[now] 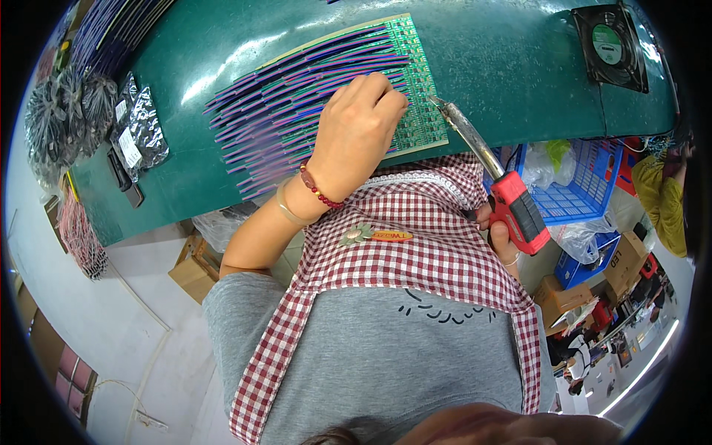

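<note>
A green circuit board panel (424, 111) lies on the table, with rows of blue, black and red wires (311, 63) running off to the left. My left hand (361, 119) is over the panel, its fingers closed in a pinch on wire at the board; the fingertips are partly hidden. Some wires left of that hand are blurred. In my right hand (501, 236) is a red and black soldering iron (515, 208), gripped by its handle. Its metal barrel points up and left, and the tip is at the panel's right part, right of my left fingers.
Bundled wires (122, 30) and dark plastic bags (67, 111) occupy the green table's (504, 74) left end. A black fan (610, 46) stands at the far right. Below the right edge is a blue crate (575, 185); cardboard boxes (194, 268) sit on the floor.
</note>
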The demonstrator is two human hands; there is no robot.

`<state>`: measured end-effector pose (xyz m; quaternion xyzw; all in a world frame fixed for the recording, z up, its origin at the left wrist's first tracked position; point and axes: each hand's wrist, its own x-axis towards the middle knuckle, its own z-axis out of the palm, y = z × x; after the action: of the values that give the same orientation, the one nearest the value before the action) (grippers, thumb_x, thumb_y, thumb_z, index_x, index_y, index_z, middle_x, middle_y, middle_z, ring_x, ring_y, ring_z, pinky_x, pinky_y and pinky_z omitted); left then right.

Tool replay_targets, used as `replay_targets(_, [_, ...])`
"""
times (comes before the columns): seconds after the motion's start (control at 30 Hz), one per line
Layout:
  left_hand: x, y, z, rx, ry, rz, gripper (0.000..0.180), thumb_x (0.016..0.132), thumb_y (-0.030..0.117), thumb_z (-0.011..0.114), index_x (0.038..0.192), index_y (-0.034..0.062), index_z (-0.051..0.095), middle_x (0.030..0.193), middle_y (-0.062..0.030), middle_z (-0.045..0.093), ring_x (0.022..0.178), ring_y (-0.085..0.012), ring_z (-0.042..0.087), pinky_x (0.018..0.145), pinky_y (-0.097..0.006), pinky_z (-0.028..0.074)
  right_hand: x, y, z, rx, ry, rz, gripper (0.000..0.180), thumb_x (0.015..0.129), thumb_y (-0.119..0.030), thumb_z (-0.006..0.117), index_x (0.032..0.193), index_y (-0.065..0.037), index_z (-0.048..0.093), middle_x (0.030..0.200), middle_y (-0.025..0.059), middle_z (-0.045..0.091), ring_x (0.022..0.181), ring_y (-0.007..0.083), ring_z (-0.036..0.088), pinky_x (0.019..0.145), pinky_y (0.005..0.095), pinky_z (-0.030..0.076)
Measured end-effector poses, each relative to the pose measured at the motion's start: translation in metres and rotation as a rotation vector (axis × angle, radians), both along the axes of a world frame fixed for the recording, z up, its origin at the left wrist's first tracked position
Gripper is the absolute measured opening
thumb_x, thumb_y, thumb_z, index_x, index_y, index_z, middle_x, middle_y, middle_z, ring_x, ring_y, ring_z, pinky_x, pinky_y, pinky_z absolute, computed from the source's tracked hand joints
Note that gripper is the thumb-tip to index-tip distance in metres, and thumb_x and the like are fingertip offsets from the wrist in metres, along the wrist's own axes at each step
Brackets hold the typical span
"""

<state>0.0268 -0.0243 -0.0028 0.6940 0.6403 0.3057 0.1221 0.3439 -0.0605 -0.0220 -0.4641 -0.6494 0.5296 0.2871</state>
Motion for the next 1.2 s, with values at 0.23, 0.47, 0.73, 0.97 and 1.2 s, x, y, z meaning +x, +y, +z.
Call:
replay_targets(0.23, [0.001, -0.003, 0.002, -0.026, 0.066, 0.000, 0.012, 0.074, 0.006, 0.073, 0.083, 0.0065, 0.065, 0.083, -0.0056, 0.058, 0.079, -0.0239, 0.059, 0.068, -0.035, 0.046, 0.001, 0.000, -0.001, 0.010, -0.028, 0.001, 0.034, 0.086, -0.032, 0.069, 0.093, 0.000, 0.065, 0.075, 0.0075, 0.065, 0.065, 0.0182, 0.062, 0.062, 0.0300, 0.048])
replay_targets(0.47, [-0.006, 0.015, 0.012, 0.009, 0.126, 0.082, 0.011, 0.077, 0.012, 0.071, 0.086, 0.0096, 0.065, 0.090, -0.0038, 0.057, 0.088, -0.0242, 0.055, 0.074, -0.037, 0.042, -0.014, 0.004, 0.020, -0.219, 0.183, -0.145, 0.042, 0.088, -0.039, 0.068, 0.097, 0.002, 0.063, 0.082, 0.0054, 0.063, 0.070, 0.0130, 0.057, 0.064, 0.0287, 0.047])
replay_targets(0.73, [-0.013, 0.035, -0.001, -0.034, 0.320, 0.137, 0.009, 0.080, 0.013, 0.068, 0.084, 0.0087, 0.062, 0.088, -0.0044, 0.056, 0.088, -0.0244, 0.054, 0.076, -0.038, 0.042, -0.014, 0.008, 0.016, -0.151, 0.195, -0.080, 0.051, 0.091, -0.047, 0.061, 0.105, 0.002, 0.060, 0.085, 0.0067, 0.062, 0.069, 0.0126, 0.055, 0.063, 0.0275, 0.046])
replay_targets(0.97, [-0.012, 0.035, -0.001, -0.001, 0.289, 0.078, 0.009, 0.081, 0.013, 0.068, 0.086, 0.0097, 0.061, 0.086, -0.0054, 0.056, 0.087, -0.0257, 0.054, 0.076, -0.038, 0.042, -0.014, 0.011, 0.018, -0.178, 0.225, -0.100, 0.046, 0.092, -0.044, 0.061, 0.097, 0.002, 0.060, 0.078, 0.0062, 0.060, 0.067, 0.0129, 0.054, 0.062, 0.0280, 0.045])
replay_targets(1.2, [-0.014, 0.022, 0.012, -0.105, 0.212, 0.032, 0.007, 0.082, 0.011, 0.066, 0.083, 0.0078, 0.060, 0.083, -0.0078, 0.055, 0.082, -0.0275, 0.056, 0.072, -0.039, 0.044, -0.019, 0.013, 0.012, -0.158, 0.242, -0.112, 0.035, 0.093, -0.034, 0.058, 0.092, 0.001, 0.058, 0.074, 0.0068, 0.058, 0.067, 0.0134, 0.054, 0.062, 0.0279, 0.044])
